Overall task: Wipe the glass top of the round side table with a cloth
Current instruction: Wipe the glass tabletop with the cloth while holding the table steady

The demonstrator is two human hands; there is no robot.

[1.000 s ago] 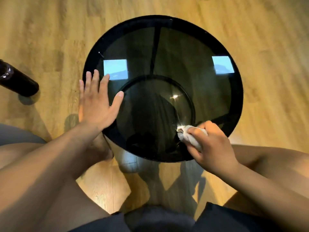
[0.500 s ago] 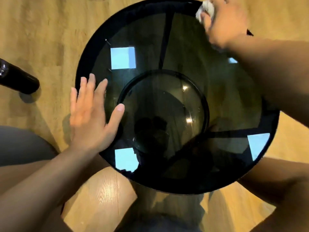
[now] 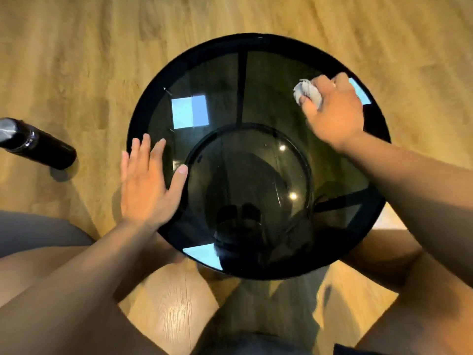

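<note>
Cloth (image 3: 305, 91) nearer now (mostly fist-hidden)

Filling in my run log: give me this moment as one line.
phase: wiping | right hand: cloth bunched in fingers, on glass top, far right | left hand: flat on left rim | bottle: on floor

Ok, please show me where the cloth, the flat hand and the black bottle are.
cloth (image 3: 304, 92): head view, on its crumpled white end beyond the right hand's fingers.
left hand (image 3: 146, 185): head view, on its back.
black bottle (image 3: 42, 147): head view, on its dark body.
</note>
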